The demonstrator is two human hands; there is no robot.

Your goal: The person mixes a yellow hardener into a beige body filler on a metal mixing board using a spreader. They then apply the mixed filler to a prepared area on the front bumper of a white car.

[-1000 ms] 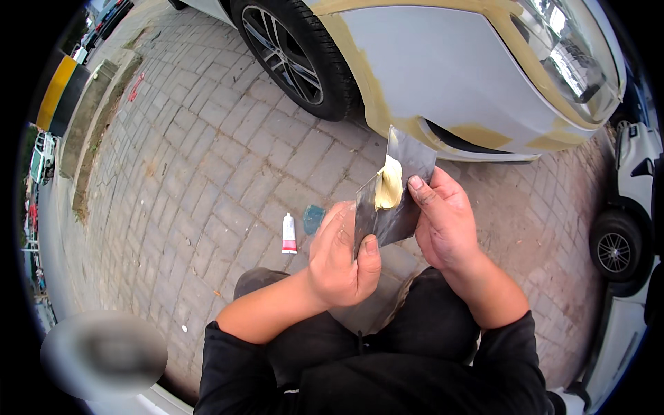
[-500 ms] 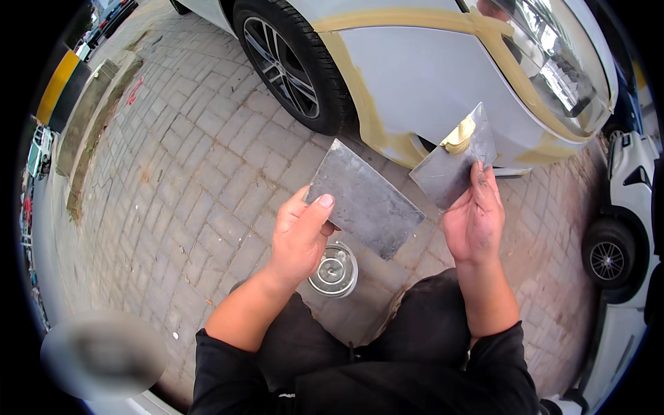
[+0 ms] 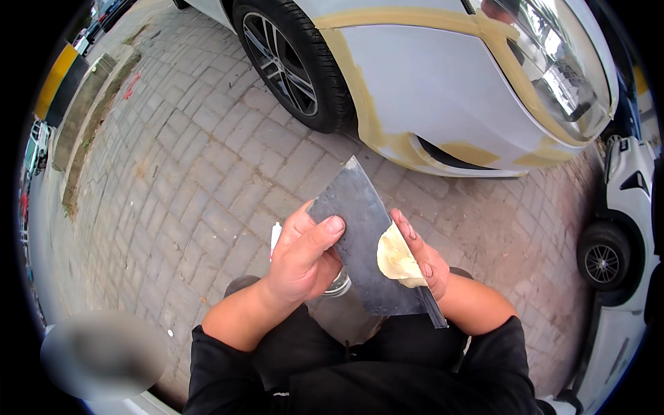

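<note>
Left hand (image 3: 297,259) clasps a grey plate (image 3: 349,238) | right hand (image 3: 434,268) grips a second blade (image 3: 435,310), edge-on | between them, cream paste (image 3: 396,256) sits lumped, unspread | ahead of both, car bumper (image 3: 429,83) already bears tan patches (image 3: 470,153)

Passage is left over the grey brick paving (image 3: 183,183) leftward, but is blocked centrally by the flat dark-grey plate (image 3: 361,242) and ahead by the white, yellow-banded car bumper (image 3: 425,86).

The left hand (image 3: 299,259) hides part of a white tube (image 3: 275,234) and, with the dark plate (image 3: 356,238), most of a round container (image 3: 338,286), while the view's top edge cuts off the taped car (image 3: 422,76).
</note>
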